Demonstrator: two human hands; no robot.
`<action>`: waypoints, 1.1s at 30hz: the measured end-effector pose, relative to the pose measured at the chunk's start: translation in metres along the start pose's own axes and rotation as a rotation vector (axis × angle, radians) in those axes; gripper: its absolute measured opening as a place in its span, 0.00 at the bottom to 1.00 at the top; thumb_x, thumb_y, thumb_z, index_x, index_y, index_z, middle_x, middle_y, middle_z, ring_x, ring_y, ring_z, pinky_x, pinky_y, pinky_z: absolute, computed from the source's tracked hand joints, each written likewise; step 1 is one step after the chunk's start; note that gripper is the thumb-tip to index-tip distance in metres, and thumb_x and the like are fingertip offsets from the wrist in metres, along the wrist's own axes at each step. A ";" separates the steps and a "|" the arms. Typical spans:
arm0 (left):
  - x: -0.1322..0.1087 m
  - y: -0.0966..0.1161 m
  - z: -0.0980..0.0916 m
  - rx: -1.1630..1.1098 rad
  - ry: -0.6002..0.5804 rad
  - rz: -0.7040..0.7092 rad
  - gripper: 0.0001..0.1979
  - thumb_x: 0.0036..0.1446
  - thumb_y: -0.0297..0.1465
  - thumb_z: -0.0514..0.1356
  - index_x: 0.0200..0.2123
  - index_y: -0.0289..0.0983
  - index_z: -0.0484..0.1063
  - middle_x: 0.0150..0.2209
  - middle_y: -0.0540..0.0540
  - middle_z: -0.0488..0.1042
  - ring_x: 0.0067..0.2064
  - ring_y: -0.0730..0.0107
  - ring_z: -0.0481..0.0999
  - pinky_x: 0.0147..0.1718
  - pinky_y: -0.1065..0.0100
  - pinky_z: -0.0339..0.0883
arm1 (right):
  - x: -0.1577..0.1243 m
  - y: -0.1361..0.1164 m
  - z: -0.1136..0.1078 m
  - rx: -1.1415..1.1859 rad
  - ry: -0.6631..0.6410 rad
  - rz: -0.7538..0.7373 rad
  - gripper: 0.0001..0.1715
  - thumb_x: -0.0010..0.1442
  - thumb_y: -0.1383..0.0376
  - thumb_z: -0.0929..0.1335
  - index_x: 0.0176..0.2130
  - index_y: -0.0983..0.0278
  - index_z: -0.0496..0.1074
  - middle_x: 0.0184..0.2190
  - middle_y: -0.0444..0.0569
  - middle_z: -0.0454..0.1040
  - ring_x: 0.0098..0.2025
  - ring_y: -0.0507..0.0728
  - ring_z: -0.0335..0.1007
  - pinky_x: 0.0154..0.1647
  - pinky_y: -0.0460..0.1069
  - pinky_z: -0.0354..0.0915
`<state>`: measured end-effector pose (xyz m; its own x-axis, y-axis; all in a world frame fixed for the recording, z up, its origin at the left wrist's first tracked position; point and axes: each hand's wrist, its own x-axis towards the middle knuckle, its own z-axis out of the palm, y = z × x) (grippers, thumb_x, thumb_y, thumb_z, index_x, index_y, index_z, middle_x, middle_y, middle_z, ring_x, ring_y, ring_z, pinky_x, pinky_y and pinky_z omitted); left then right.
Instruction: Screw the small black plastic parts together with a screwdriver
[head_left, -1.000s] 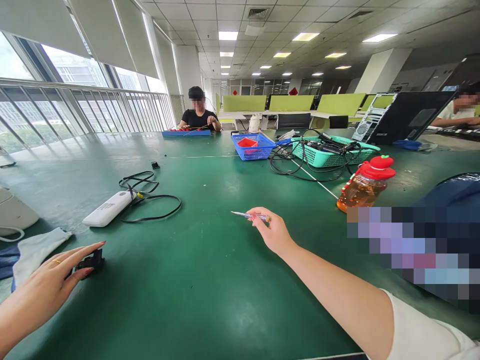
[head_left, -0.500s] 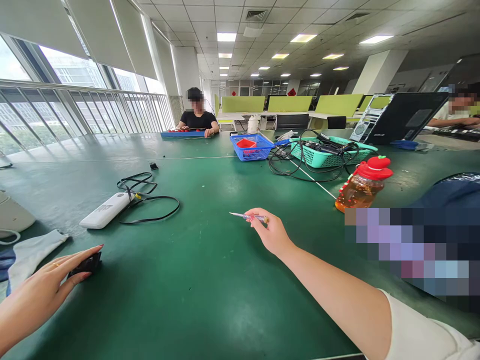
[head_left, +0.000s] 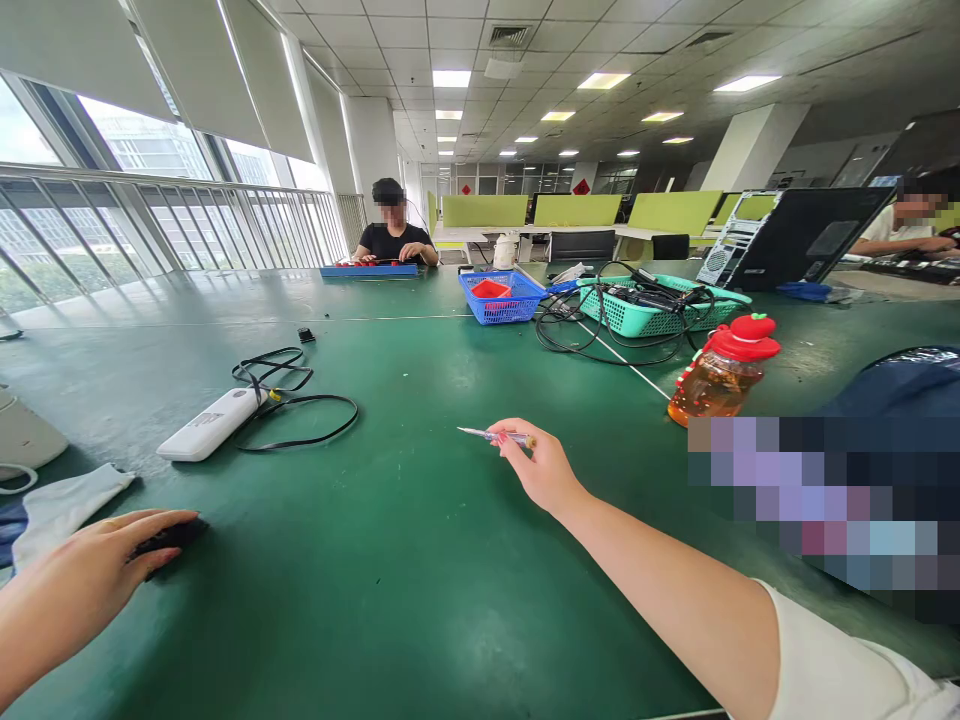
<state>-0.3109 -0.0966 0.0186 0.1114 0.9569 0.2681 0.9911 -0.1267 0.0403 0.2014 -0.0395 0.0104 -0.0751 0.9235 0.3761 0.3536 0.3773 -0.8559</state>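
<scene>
Over green tabletop, right fingers pinch screwdriver (crosswise, tip leftward), left fingers clasp black object.

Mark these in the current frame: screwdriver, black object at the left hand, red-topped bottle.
Screwdriver (head_left: 519,438): head view, on the handle.
Black object (head_left: 177,534): head view, on its uncovered part.
Red-topped bottle (head_left: 714,386): head view, on the see-through body.

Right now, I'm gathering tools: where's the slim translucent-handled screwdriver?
In the head view, just below centre, the screwdriver is in the right hand, its metal tip pointing left over the green tabletop.
</scene>
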 end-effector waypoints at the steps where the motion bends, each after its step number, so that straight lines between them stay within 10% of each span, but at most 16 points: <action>1: 0.004 0.020 -0.009 -0.018 -0.033 -0.018 0.18 0.56 0.50 0.52 0.43 0.58 0.78 0.42 0.63 0.82 0.42 0.56 0.80 0.43 0.55 0.73 | 0.000 0.000 0.000 0.000 -0.002 0.001 0.15 0.62 0.56 0.63 0.39 0.60 0.75 0.33 0.48 0.77 0.34 0.57 0.72 0.36 0.51 0.68; 7: 0.037 0.189 -0.047 -0.350 -0.259 0.408 0.16 0.61 0.39 0.54 0.50 0.56 0.75 0.55 0.56 0.75 0.53 0.61 0.76 0.55 0.62 0.69 | 0.001 0.005 0.001 0.019 0.021 -0.010 0.16 0.63 0.54 0.64 0.40 0.60 0.75 0.32 0.48 0.78 0.34 0.57 0.74 0.39 0.52 0.69; 13: 0.088 0.292 -0.009 -0.496 -0.280 0.669 0.18 0.60 0.25 0.55 0.51 0.45 0.74 0.53 0.46 0.75 0.52 0.62 0.75 0.54 0.62 0.69 | 0.006 0.006 -0.007 -0.015 0.176 0.023 0.21 0.62 0.49 0.62 0.32 0.61 0.73 0.24 0.46 0.74 0.29 0.57 0.72 0.33 0.50 0.66; 20: 0.108 0.318 0.043 -0.586 -0.208 0.591 0.26 0.58 0.24 0.57 0.59 0.43 0.63 0.56 0.43 0.73 0.56 0.57 0.72 0.56 0.56 0.67 | 0.006 0.001 -0.010 -0.151 0.308 -0.085 0.15 0.61 0.52 0.65 0.31 0.60 0.70 0.29 0.47 0.76 0.32 0.57 0.72 0.35 0.50 0.66; 33: 0.118 0.302 0.055 -0.665 -0.164 0.406 0.25 0.50 0.32 0.65 0.53 0.41 0.69 0.45 0.44 0.78 0.52 0.55 0.74 0.54 0.54 0.68 | -0.014 -0.027 -0.012 -0.461 0.260 -0.605 0.04 0.59 0.61 0.66 0.33 0.57 0.70 0.29 0.46 0.76 0.35 0.59 0.72 0.48 0.58 0.60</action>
<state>0.0058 -0.0079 0.0099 0.5152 0.8221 0.2421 0.6251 -0.5537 0.5502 0.2040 -0.0636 0.0322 -0.1771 0.5014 0.8469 0.6746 0.6884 -0.2665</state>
